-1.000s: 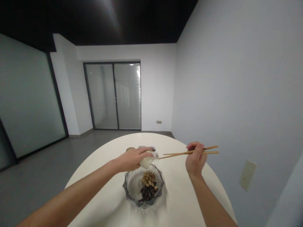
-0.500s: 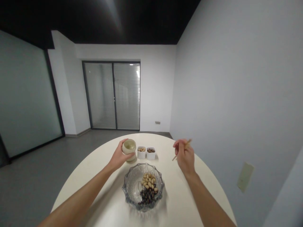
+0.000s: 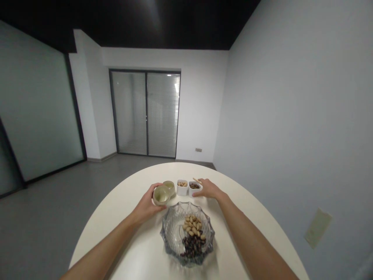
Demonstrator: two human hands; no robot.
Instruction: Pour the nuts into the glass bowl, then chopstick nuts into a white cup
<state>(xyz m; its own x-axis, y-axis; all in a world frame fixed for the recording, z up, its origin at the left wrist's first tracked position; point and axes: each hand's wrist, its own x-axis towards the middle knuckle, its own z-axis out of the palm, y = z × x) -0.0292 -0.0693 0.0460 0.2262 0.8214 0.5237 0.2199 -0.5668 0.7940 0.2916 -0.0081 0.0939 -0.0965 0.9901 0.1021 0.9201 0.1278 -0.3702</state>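
My left hand grips a small cream cup that rests on the round white table. A second cream cup stands just behind it. My right hand lies low on the table with its fingers against a white square dish of dark beans. A short end of the wooden chopsticks sticks out behind the fingers; the rest is hidden under the hand. Left of that dish stands a white square dish of peanuts. In front of both hands, a cut-glass bowl holds peanuts and dark beans.
The table's curved edge runs close behind the small dishes. A grey wall stands to the right of the table. Grey floor and glass doors with blinds lie beyond.
My left hand brought the cream cup from above the glass bowl down to the table, left of the dishes. My right hand swung the chopsticks in and lowered to the dark-bean dish.
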